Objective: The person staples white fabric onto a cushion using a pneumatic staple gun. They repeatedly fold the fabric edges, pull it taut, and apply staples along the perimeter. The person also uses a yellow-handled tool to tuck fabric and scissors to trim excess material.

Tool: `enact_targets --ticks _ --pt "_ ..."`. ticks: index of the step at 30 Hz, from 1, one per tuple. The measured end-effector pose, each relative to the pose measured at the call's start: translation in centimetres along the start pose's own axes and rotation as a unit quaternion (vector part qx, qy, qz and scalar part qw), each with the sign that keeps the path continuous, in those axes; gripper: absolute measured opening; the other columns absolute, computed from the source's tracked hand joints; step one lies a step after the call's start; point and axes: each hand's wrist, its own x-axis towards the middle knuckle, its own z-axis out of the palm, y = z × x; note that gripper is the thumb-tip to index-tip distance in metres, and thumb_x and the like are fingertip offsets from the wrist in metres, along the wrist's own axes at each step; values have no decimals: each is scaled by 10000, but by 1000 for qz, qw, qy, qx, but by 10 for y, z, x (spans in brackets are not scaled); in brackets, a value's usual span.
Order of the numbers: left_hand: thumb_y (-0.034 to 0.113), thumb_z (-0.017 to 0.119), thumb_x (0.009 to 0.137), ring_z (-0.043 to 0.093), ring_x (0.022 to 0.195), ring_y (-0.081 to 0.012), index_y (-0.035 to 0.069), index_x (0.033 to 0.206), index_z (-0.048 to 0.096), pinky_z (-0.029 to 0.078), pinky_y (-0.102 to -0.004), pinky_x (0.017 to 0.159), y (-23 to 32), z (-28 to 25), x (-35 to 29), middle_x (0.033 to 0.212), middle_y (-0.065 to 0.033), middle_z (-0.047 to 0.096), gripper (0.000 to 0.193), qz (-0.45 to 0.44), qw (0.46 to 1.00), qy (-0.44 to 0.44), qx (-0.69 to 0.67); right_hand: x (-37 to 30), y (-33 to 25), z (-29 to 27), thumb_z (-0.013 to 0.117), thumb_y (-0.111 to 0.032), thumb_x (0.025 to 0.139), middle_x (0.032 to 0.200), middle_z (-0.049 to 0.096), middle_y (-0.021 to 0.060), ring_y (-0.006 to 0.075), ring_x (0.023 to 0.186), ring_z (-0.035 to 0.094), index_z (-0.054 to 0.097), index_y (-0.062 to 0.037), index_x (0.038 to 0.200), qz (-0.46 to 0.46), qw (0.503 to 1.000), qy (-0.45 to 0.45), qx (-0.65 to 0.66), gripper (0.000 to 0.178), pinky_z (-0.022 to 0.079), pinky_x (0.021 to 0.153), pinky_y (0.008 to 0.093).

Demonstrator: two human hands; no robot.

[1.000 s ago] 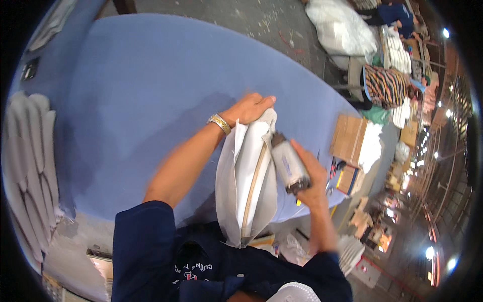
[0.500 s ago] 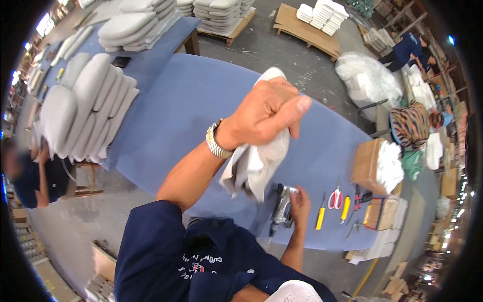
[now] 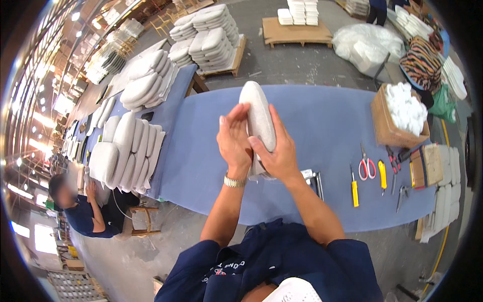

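Between my hands, above the blue-covered table, stands a light grey upholstered cushion (image 3: 259, 113) on its narrow edge, with loose fabric hanging at its lower end. My left hand (image 3: 235, 138), with a metal watch on the wrist, supports its left side, fingers along the fabric and thumb apart. My right hand (image 3: 277, 155) grips the right side, thumb on the near face and fingers along the edge. A silver staple gun (image 3: 316, 182) lies on the table by my right forearm, which partly hides it.
To the right lie a yellow-handled screwdriver (image 3: 354, 189), red-handled scissors (image 3: 367, 168), a yellow cutter (image 3: 382, 176) and pliers (image 3: 392, 157). Beyond them stands a cardboard box (image 3: 387, 121) of white stuffing. Grey cushions (image 3: 126, 151) are stacked at left, near a seated person (image 3: 88, 214).
My right hand has left the staple gun and now holds the cushion. My left hand has turned, bringing the cushion onto its edge between both hands. The head view has shifted.
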Motion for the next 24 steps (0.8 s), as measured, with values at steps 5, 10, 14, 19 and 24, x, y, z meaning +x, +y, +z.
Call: enact_targets --ticks 5,10,14,19,24 --pt "332 416 1138 622 1243 -267 -66 1394 581 505 -399 1047 33 -15 13 1314 -204 663 502 118 954 -9 274 -16 -1 -20 717 -189 939 1487 561 266 370 1394 551 429 5 1563 45 991 -92 82 714 427 1146 423" --pt "403 494 1108 693 1086 -226 -23 1302 683 526 -362 961 98 -12 35 1205 -139 740 505 13 859 -195 473 -30 0 -36 750 -222 941 1483 600 191 301 1372 573 511 -28 1525 -2 964 -228 135 660 440 1140 401" --pt "524 619 1013 723 1010 -225 -17 1272 705 546 -356 932 117 -33 6 1188 -130 758 607 -64 802 -258 535 -16 37 -61 756 -318 958 1448 628 170 270 1343 583 555 -21 1480 78 933 -244 252 634 448 1136 399" --pt "300 890 825 737 1085 -239 7 1302 691 569 -362 918 104 -13 -63 1143 -164 770 594 -16 824 -210 527 3 43 -81 723 -426 983 1421 631 163 247 1287 597 567 -11 1440 90 968 -165 169 637 460 1099 391" --pt "244 866 848 741 1115 -265 16 1342 665 579 -368 931 76 1 -90 1204 -166 759 580 38 831 -142 537 15 5 -70 745 -390 958 1303 652 163 297 1215 613 622 -56 1378 -119 983 -113 -81 550 458 1058 392"
